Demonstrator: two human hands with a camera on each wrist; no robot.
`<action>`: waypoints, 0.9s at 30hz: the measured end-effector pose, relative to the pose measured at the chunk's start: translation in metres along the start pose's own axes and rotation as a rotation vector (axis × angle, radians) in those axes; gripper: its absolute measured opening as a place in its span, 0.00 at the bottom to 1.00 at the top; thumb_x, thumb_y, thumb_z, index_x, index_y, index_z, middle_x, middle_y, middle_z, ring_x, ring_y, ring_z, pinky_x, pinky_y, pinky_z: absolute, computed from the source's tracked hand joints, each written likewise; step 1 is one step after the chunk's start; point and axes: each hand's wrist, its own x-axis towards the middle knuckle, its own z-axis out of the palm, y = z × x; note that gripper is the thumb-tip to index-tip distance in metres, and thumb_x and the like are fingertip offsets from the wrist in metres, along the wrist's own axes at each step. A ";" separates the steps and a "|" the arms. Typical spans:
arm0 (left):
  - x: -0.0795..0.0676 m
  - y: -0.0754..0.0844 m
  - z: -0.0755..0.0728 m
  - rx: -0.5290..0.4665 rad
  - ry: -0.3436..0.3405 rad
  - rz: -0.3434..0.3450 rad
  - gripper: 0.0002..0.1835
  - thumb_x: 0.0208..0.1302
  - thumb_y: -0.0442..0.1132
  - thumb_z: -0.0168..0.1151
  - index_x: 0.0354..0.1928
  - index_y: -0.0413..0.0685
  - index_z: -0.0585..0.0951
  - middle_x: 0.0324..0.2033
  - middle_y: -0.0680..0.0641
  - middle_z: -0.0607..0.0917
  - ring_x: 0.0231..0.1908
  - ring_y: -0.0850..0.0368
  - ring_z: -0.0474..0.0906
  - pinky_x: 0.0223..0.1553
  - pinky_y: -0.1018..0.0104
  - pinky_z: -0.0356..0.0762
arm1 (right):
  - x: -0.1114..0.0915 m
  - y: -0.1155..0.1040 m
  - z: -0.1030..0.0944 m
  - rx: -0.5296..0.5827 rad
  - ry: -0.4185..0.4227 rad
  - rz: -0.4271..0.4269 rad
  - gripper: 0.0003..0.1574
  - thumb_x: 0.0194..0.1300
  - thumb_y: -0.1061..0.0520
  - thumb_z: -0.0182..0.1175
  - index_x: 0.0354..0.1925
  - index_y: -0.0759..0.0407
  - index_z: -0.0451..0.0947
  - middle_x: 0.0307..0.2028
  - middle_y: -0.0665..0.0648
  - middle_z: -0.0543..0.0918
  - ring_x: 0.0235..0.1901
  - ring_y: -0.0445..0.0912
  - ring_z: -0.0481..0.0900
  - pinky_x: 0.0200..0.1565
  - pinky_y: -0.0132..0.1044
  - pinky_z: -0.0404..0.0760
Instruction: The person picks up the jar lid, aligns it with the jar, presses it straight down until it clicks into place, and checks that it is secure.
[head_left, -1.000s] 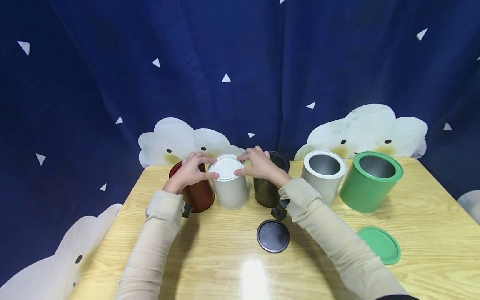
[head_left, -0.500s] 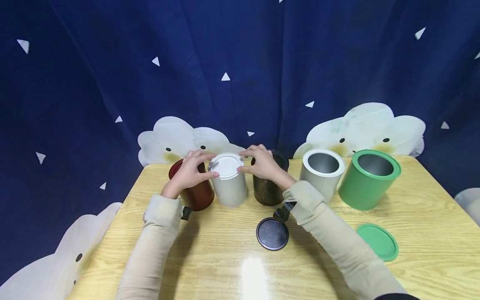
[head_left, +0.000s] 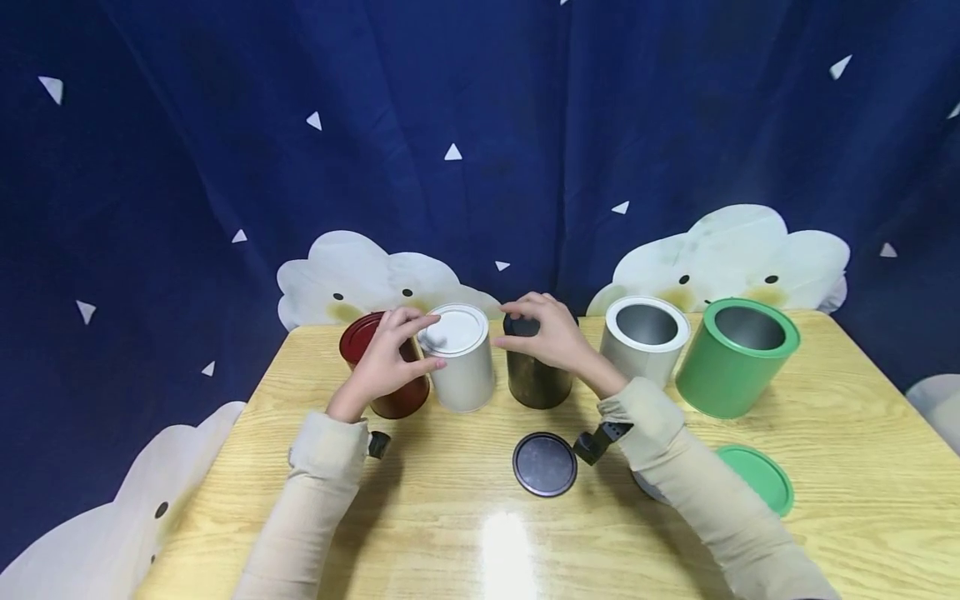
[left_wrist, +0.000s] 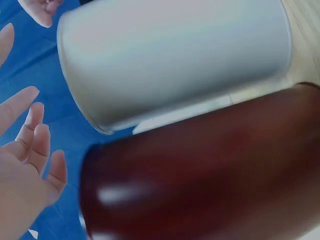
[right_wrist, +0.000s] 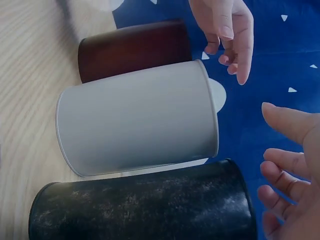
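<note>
A white can (head_left: 463, 385) with its white lid (head_left: 459, 327) on top stands between a dark red can (head_left: 397, 397) and a black can (head_left: 537, 383). My left hand (head_left: 385, 354) hovers at the white can's left side, its fingers spread and holding nothing; they overlap the lid's edge in the head view. In the left wrist view, that hand (left_wrist: 22, 175) hangs apart from the can tops. On the other side my right hand (head_left: 553, 337), also holding nothing, hangs over the black can with relaxed fingers. The right wrist view shows this hand (right_wrist: 295, 185) beyond the black can's top end.
An open white can (head_left: 639, 363) and an open green can (head_left: 731, 379) stand to the right on the wooden table (head_left: 420, 517). A black lid (head_left: 545, 464) and a green lid (head_left: 761, 482) lie in front. The right sleeve partly covers a greyish disc (head_left: 647, 487). A blue curtain (head_left: 480, 100) hangs behind.
Both hands have come away from the white can's lid. The right hand has moved right, over the black can; the left has shifted slightly. The greyish disc has come into view beside the right sleeve.
</note>
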 end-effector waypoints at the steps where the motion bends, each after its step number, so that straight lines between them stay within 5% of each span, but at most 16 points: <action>1: -0.001 0.002 0.001 -0.008 0.005 0.011 0.31 0.39 0.38 0.75 0.50 0.34 0.78 0.44 0.39 0.73 0.48 0.43 0.63 0.49 0.52 0.61 | -0.002 0.000 -0.002 0.003 0.005 -0.001 0.28 0.44 0.53 0.72 0.44 0.64 0.80 0.33 0.57 0.78 0.38 0.51 0.71 0.43 0.45 0.67; 17: -0.014 0.023 0.003 -0.081 -0.014 0.085 0.35 0.39 0.38 0.75 0.54 0.34 0.75 0.51 0.40 0.72 0.51 0.46 0.63 0.50 0.51 0.61 | -0.033 -0.013 -0.028 0.018 -0.021 -0.004 0.28 0.44 0.54 0.72 0.46 0.63 0.80 0.39 0.58 0.80 0.44 0.50 0.72 0.46 0.45 0.68; 27: -0.024 0.030 0.014 -0.121 -0.027 0.192 0.39 0.35 0.41 0.77 0.54 0.37 0.74 0.52 0.43 0.71 0.51 0.48 0.62 0.49 0.58 0.62 | -0.055 -0.009 -0.038 0.005 0.016 -0.046 0.27 0.43 0.57 0.72 0.43 0.66 0.79 0.37 0.58 0.78 0.41 0.52 0.75 0.43 0.45 0.70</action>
